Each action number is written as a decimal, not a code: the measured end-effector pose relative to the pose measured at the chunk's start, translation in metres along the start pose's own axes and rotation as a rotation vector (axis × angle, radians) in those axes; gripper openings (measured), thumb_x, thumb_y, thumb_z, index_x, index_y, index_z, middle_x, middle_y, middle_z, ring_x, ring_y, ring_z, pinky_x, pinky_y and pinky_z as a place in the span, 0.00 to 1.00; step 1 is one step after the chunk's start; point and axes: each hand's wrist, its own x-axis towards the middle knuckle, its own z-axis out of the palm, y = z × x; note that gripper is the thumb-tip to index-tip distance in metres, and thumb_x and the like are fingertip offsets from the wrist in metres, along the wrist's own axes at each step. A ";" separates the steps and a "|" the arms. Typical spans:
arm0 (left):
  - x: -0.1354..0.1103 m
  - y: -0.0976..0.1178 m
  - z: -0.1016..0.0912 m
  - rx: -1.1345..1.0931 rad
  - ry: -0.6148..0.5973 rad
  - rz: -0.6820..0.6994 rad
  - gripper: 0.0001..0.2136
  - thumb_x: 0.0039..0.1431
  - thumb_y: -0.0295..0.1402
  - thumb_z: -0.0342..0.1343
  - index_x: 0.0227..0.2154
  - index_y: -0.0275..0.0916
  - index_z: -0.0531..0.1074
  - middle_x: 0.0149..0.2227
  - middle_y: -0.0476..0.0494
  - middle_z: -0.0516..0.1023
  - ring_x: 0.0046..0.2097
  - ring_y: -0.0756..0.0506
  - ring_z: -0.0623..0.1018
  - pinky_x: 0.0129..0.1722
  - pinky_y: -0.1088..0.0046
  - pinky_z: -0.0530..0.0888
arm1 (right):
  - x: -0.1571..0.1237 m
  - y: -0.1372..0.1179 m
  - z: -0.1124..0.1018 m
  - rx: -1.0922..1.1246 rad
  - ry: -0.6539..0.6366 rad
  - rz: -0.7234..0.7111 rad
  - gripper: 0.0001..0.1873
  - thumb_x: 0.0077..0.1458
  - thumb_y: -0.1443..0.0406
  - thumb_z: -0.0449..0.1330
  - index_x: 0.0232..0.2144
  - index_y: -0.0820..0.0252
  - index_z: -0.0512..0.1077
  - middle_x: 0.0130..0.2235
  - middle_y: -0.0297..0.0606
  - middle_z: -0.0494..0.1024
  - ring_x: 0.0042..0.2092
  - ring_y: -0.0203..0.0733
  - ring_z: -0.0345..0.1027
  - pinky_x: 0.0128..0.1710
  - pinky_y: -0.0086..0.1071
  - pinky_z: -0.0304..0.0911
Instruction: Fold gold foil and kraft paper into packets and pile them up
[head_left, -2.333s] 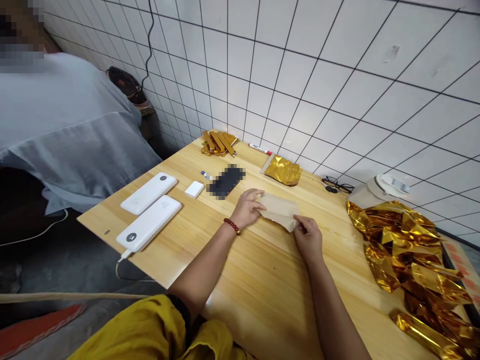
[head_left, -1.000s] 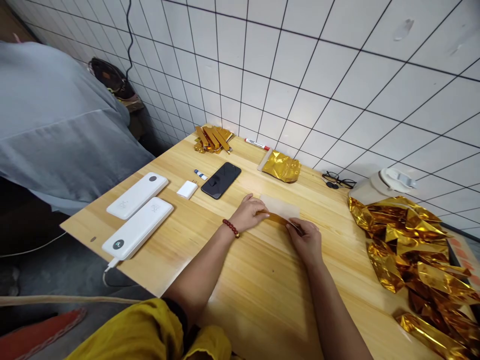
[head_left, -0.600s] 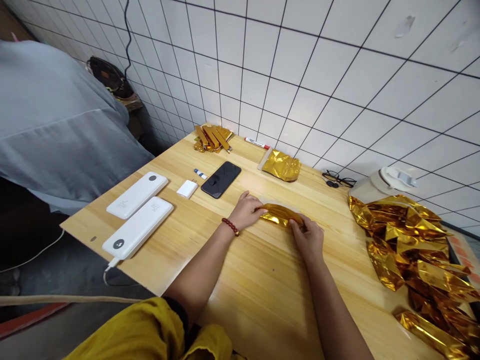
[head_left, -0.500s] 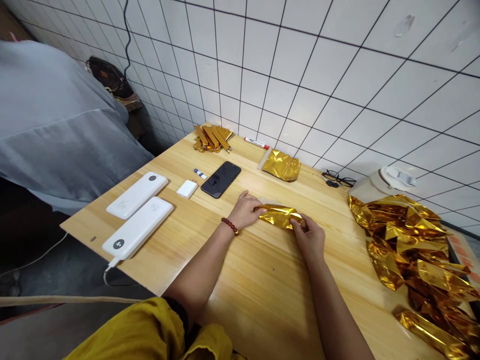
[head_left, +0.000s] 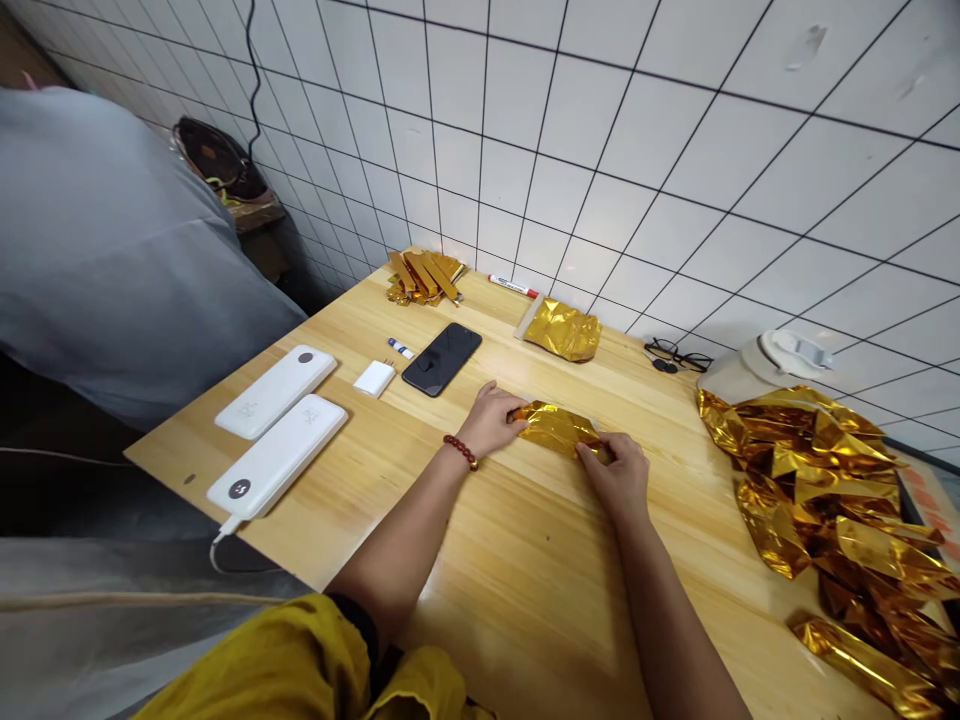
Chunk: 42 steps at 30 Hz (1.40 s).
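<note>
A strip of shiny gold foil lies low over the wooden table, stretched between my two hands. My left hand, with a red bead bracelet at the wrist, pinches its left end. At the other end, the thumb and fingers of my right hand close on the foil's right edge. Behind it rests a flat gold foil piece with a pale border. To the right spreads a large heap of crumpled gold foil.
Left on the table are two white power banks, a white charger and a black phone. Along the wall lie gold strips, a marker, glasses and a pale lidded container. A person in grey is at left.
The foil between my hands has turned slightly, showing a broader, flatter face. My hands have barely moved. The person in grey at left has shifted a little.
</note>
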 end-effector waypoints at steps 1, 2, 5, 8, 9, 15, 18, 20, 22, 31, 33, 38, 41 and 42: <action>0.000 0.000 0.000 0.001 -0.005 0.001 0.07 0.50 0.34 0.59 0.33 0.43 0.77 0.28 0.51 0.77 0.36 0.47 0.75 0.60 0.57 0.55 | 0.000 0.001 0.000 -0.012 0.002 -0.009 0.14 0.48 0.53 0.61 0.30 0.57 0.76 0.34 0.40 0.78 0.39 0.47 0.69 0.43 0.40 0.59; 0.000 0.000 -0.001 -0.002 -0.008 0.001 0.06 0.50 0.34 0.59 0.32 0.43 0.77 0.27 0.51 0.76 0.35 0.47 0.75 0.60 0.57 0.56 | 0.001 0.002 0.000 -0.021 -0.001 -0.012 0.13 0.48 0.54 0.61 0.30 0.57 0.76 0.35 0.41 0.78 0.40 0.47 0.68 0.45 0.41 0.59; 0.000 0.000 -0.001 -0.020 -0.010 -0.003 0.09 0.48 0.32 0.59 0.34 0.44 0.77 0.27 0.52 0.76 0.35 0.48 0.75 0.61 0.56 0.55 | 0.001 0.005 0.001 -0.037 -0.006 0.010 0.11 0.49 0.57 0.59 0.31 0.56 0.75 0.38 0.40 0.78 0.42 0.48 0.67 0.46 0.42 0.57; 0.000 -0.002 -0.001 -0.043 -0.011 -0.027 0.14 0.48 0.30 0.58 0.40 0.44 0.76 0.26 0.53 0.75 0.35 0.48 0.75 0.62 0.55 0.54 | 0.001 0.006 0.002 -0.047 -0.022 0.026 0.11 0.50 0.59 0.57 0.33 0.56 0.75 0.39 0.40 0.78 0.44 0.48 0.67 0.47 0.42 0.56; 0.000 -0.002 0.000 -0.051 -0.010 -0.038 0.15 0.48 0.30 0.58 0.41 0.44 0.76 0.26 0.53 0.74 0.34 0.48 0.75 0.62 0.55 0.53 | 0.001 0.006 0.002 -0.051 -0.030 0.026 0.11 0.50 0.59 0.56 0.33 0.56 0.75 0.39 0.40 0.78 0.44 0.49 0.67 0.47 0.42 0.56; 0.000 -0.002 0.003 -0.042 0.021 -0.047 0.16 0.51 0.35 0.60 0.44 0.42 0.74 0.28 0.52 0.76 0.35 0.47 0.75 0.62 0.54 0.54 | 0.001 0.004 0.002 -0.082 -0.029 0.019 0.12 0.51 0.59 0.55 0.33 0.56 0.75 0.39 0.41 0.78 0.44 0.49 0.67 0.47 0.43 0.56; 0.000 -0.002 0.004 -0.011 0.032 -0.052 0.18 0.49 0.37 0.62 0.45 0.41 0.74 0.28 0.51 0.76 0.35 0.47 0.75 0.61 0.55 0.55 | 0.001 0.003 0.002 -0.095 -0.023 0.030 0.17 0.50 0.60 0.55 0.41 0.57 0.74 0.42 0.42 0.78 0.46 0.50 0.67 0.47 0.43 0.57; -0.001 -0.001 0.005 0.000 0.040 -0.061 0.18 0.49 0.36 0.62 0.45 0.42 0.74 0.29 0.51 0.76 0.35 0.47 0.75 0.61 0.56 0.56 | 0.001 0.003 0.002 -0.108 -0.024 0.041 0.20 0.50 0.60 0.55 0.45 0.58 0.73 0.44 0.43 0.77 0.47 0.51 0.67 0.47 0.43 0.57; -0.001 -0.001 0.004 0.007 0.034 -0.057 0.17 0.49 0.36 0.62 0.44 0.43 0.74 0.30 0.51 0.76 0.36 0.47 0.75 0.61 0.55 0.56 | 0.001 0.003 0.003 -0.118 -0.024 0.046 0.21 0.50 0.60 0.55 0.46 0.58 0.72 0.45 0.43 0.77 0.47 0.51 0.67 0.47 0.44 0.57; -0.001 0.003 -0.003 -0.028 -0.018 -0.037 0.08 0.49 0.29 0.54 0.32 0.43 0.76 0.24 0.54 0.73 0.33 0.49 0.74 0.61 0.55 0.54 | 0.001 0.004 0.003 -0.115 -0.031 0.041 0.20 0.50 0.60 0.55 0.45 0.57 0.73 0.45 0.43 0.77 0.48 0.52 0.66 0.47 0.45 0.57; -0.001 0.002 -0.004 -0.019 -0.019 -0.028 0.07 0.47 0.28 0.54 0.28 0.42 0.76 0.23 0.54 0.72 0.32 0.49 0.73 0.61 0.56 0.54 | 0.002 0.005 0.002 -0.082 -0.024 0.033 0.18 0.50 0.60 0.55 0.43 0.56 0.74 0.45 0.43 0.77 0.48 0.52 0.67 0.48 0.45 0.57; 0.000 0.000 -0.004 -0.039 -0.028 -0.038 0.07 0.44 0.25 0.53 0.25 0.42 0.75 0.25 0.54 0.75 0.33 0.49 0.74 0.62 0.55 0.53 | 0.002 0.007 0.002 0.033 -0.003 0.023 0.09 0.47 0.63 0.57 0.33 0.56 0.74 0.42 0.41 0.78 0.45 0.48 0.68 0.49 0.44 0.58; -0.001 -0.001 -0.004 -0.062 -0.029 -0.037 0.09 0.43 0.24 0.53 0.25 0.42 0.76 0.28 0.53 0.77 0.35 0.49 0.75 0.63 0.54 0.51 | 0.001 0.008 0.002 0.088 -0.005 0.032 0.07 0.46 0.65 0.56 0.28 0.55 0.74 0.42 0.39 0.77 0.45 0.46 0.69 0.49 0.44 0.58; -0.001 -0.001 -0.003 -0.070 -0.028 -0.034 0.10 0.43 0.23 0.52 0.25 0.42 0.76 0.29 0.53 0.78 0.35 0.49 0.76 0.63 0.54 0.51 | 0.001 0.008 0.003 0.102 -0.006 0.037 0.07 0.45 0.66 0.56 0.27 0.54 0.75 0.42 0.38 0.77 0.45 0.46 0.69 0.50 0.44 0.58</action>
